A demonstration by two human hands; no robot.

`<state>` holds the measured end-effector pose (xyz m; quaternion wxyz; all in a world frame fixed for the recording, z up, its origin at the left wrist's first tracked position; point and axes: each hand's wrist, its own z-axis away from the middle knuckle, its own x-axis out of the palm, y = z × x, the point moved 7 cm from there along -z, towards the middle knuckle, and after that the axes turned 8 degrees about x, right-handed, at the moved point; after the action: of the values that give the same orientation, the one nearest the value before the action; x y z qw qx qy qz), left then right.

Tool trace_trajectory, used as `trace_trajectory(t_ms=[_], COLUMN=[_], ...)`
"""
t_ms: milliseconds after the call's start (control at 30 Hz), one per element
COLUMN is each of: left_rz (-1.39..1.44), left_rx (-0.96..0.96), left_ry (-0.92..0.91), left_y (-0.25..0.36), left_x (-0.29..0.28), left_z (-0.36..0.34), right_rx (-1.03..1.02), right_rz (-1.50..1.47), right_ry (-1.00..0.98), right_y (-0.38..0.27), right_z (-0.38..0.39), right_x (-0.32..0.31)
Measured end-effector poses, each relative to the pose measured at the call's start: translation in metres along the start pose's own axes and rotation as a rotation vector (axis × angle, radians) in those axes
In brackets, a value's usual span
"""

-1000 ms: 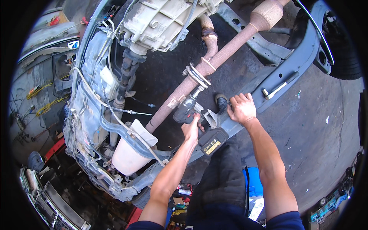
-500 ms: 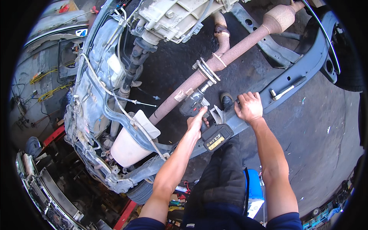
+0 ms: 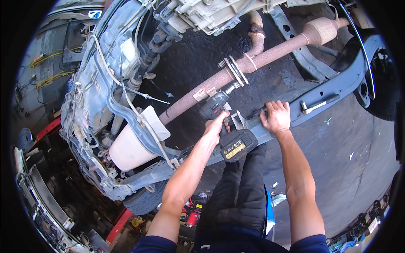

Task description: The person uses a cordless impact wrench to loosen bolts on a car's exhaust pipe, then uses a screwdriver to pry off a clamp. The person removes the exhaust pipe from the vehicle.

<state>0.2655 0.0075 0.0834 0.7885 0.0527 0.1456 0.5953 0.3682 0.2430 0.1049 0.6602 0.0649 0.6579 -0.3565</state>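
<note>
Reaching, in view, from the grey frame rail [image 3: 346, 86] to the rusty exhaust pipe [image 3: 217, 83], the black impact driver [image 3: 214, 105] is gripped in the left hand [image 3: 217, 123], that forearm slanting up and rightward. The right hand [image 3: 276, 117] rests on the rail, fingers bent, whether gripping I cannot tell, arm angled slightly left; the silver socket [image 3: 230, 89] meets or nears the pipe's flange [image 3: 236, 71]

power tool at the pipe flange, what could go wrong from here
The power tool might twist or kick, as only the left grip holds it. Its socket might slip at the flange on the rusty-looking pipe. The black-handled wrench lying on the frame rail could be shaken off.
</note>
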Motion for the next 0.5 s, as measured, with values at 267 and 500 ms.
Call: trace_trajectory(t_ms=[267, 500], left_rz=[0.110, 0.340], left_rx=[0.082, 0.033], left_ry=[-0.031, -0.051], left_y=[-0.009, -0.028], left_x=[0.006, 0.000], left_z=[0.001, 0.017], right_rx=[-0.035, -0.083], right_rz=[-0.014, 0.017], right_ry=[-0.011, -0.026], right_y=[-0.005, -0.006], right_z=[-0.001, 0.000], right_x=[-0.001, 0.002])
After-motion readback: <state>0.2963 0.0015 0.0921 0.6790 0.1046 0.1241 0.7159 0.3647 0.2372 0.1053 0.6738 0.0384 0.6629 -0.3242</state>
